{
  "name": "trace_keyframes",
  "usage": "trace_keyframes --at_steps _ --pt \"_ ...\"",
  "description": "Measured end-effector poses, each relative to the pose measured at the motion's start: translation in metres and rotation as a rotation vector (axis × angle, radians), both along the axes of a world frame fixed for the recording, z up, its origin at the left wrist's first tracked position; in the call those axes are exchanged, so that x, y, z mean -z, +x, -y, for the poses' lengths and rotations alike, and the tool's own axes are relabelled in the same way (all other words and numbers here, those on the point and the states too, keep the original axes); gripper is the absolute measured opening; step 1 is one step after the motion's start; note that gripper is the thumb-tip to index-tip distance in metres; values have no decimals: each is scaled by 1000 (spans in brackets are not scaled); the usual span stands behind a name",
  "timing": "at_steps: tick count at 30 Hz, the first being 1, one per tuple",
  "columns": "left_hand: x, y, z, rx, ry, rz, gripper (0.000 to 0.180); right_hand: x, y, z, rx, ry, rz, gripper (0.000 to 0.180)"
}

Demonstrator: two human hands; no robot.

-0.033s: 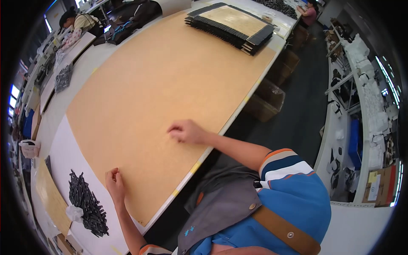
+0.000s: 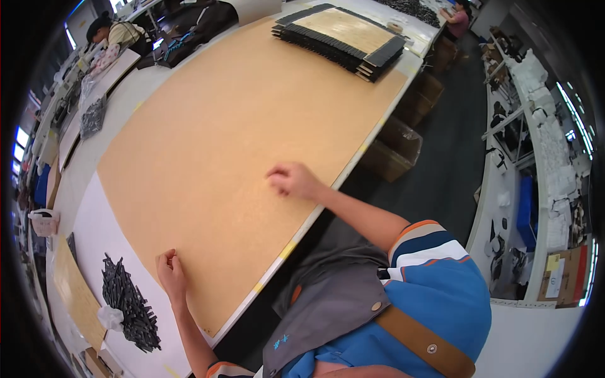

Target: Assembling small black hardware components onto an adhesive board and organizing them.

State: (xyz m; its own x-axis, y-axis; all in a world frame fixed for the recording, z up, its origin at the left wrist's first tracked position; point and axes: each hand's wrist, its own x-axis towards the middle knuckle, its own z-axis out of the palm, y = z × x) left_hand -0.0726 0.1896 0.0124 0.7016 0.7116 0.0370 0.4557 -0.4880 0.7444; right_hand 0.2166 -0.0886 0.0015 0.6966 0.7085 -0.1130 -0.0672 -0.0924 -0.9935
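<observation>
Left hand (image 2: pixel 170 269): fingers curled into a loose fist, knuckles resting on the near edge of the brown sheet (image 2: pixel 233 145); holds nothing that can be seen
Right hand (image 2: pixel 291 180): fingers bent and bunched together, fingertips pressed onto the brown sheet near its right edge; whether they pinch anything small cannot be told
Brown sheet: large, tan, flat on the white worktop (image 2: pixel 94 220); lies under both hands and stretches well beyond them
Pile of black strips (image 2: pixel 129 305): on the worktop just to the left of the left hand, off the sheet; a crumpled white bag (image 2: pixel 111 317) touches it
Stack of dark-edged boards (image 2: pixel 343 38): on the far end of the sheet, well apart from the right hand
Cardboard boxes (image 2: pixel 394 148): on the floor, beyond the right hand, beside the worktop edge
</observation>
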Motion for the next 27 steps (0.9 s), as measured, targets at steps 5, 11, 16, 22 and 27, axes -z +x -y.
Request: trace_keyframes --at_steps 5,11,16,22,27 --pt "11 58 45 83 486 -38 20 -8 107 129 400 -122 147 21" --pt "-1 134 84 267 350 -14 24 -14 211 178 686 214 -39 23" --pt "-6 200 110 364 251 -53 24 -8 286 190 797 466 -166 18" --pt "-25 269 103 369 238 23 21 -13 336 174 794 584 -248 19" --pt "-53 366 80 376 234 154 22 -21 335 162 787 626 -285 18"
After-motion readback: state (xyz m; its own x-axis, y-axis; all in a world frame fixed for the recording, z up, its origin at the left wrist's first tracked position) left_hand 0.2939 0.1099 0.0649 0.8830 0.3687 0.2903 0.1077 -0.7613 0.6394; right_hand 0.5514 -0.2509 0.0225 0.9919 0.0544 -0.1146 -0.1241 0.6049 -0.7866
